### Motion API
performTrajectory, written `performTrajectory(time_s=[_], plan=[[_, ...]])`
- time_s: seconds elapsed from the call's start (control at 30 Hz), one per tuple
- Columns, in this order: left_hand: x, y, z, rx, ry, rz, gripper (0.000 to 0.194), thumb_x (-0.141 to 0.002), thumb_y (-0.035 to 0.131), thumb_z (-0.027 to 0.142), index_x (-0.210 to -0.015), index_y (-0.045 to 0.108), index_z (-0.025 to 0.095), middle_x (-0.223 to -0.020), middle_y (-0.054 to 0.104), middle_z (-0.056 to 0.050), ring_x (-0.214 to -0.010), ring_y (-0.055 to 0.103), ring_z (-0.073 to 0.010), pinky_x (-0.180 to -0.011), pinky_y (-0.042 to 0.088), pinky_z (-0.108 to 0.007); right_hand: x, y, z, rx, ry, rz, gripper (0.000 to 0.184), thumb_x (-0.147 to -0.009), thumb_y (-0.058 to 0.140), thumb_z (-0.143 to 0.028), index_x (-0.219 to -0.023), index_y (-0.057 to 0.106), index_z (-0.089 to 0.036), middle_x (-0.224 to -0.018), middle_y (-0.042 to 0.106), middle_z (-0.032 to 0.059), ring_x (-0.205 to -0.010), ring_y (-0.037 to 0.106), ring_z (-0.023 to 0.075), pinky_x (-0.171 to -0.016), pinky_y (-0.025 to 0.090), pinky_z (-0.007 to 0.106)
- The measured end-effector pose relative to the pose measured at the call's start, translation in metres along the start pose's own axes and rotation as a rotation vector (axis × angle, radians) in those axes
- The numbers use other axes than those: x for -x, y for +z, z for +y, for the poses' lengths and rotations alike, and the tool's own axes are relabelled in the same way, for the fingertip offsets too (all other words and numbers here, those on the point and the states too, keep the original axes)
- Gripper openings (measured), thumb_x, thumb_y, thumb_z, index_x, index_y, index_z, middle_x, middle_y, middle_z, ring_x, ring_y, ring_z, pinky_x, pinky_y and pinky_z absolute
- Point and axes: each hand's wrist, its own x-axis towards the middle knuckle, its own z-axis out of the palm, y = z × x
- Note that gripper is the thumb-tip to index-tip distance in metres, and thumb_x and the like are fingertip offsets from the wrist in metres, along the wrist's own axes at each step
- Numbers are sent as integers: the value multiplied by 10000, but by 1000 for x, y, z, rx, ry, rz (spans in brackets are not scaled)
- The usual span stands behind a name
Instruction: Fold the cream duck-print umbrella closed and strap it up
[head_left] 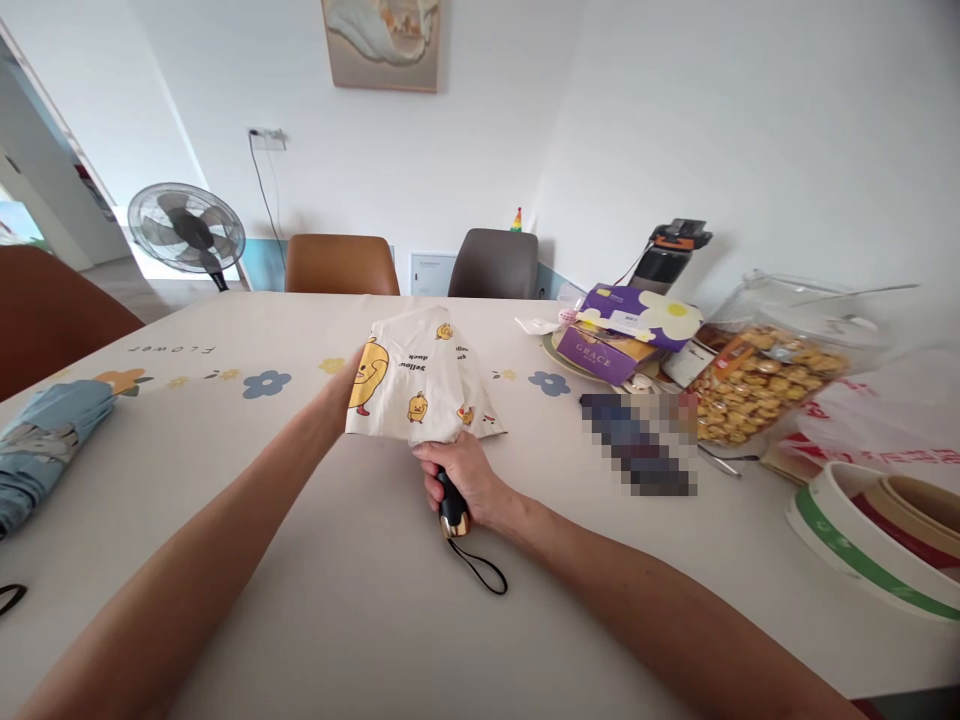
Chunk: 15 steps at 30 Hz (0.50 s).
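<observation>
White duck-print umbrella (431, 375) over the middle of the table (315, 610), partly folded, wide edge nearest and narrow top pointing away towards the chairs (341, 265). Resting on the tabletop or lifted just above: cannot tell.

Right hand (471, 480) closed around the black handle (452, 495), right up by the edge of the cloth (386, 405), thumb on the upper side. Probably chosen for the firm, slim grip, with good control over the tilt. Strap (491, 580) trailing free from the gold end, apparently not needed for such a hold.

Left hand (353, 378) mostly hidden behind the left side of the cloth. Cannot tell whether wide, narrow or gripping. Likely there to steady the loose folds, the handle being well secured opposite.

Far to the left, a blue umbrella (56, 440) lying folded, well apart from both hands, perhaps for elbow room. To the right, a purple pack (641, 315), a jar (772, 375) of snacks and a bottle (666, 262) grouped near the wall, presumably out of the way of both arms.
</observation>
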Motion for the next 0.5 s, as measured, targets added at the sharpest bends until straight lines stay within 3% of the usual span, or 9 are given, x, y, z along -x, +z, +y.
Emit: performTrajectory(time_s=[0.1, 0.2, 0.33, 0.5], plan=[[2, -5, 14, 26, -78, 11, 614, -748, 437, 694, -834, 646, 124, -800, 678, -139, -795, 649, -285, -639, 536, -366, -5, 0, 2, 20, -33, 52, 241, -635, 605, -228, -525, 394, -192, -395, 381, -74, -291, 394, 86, -275, 361, 228], [7, 2, 19, -63, -57, -11, 425, -709, 623, 539, -827, 637, 131, -768, 681, -114, -721, 654, -242, -600, 529, -314, -10, -1, 4, 44, -47, 96, 238, -631, 598, -207, -515, 392, -190, -395, 368, -78, -290, 397, 87, -270, 359, 226], [7, 15, 11, -140, 67, 152, 222, -674, 702, 301, -792, 610, 137, -713, 660, -67, -625, 622, -178, -549, 497, -262, -10, -1, 3, 42, -36, 108, 247, -638, 613, -214, -530, 391, -190, -408, 384, -77, -289, 396, 87, -274, 363, 233], [-14, 2, -19, -242, 278, 367, 238, -682, 671, 361, -760, 569, 161, -609, 557, 15, -512, 502, -114, -486, 422, -234, -8, -7, 0, -34, -28, 30, 273, -640, 673, -254, -592, 413, -184, -475, 408, -83, -318, 392, 65, -299, 370, 223]])
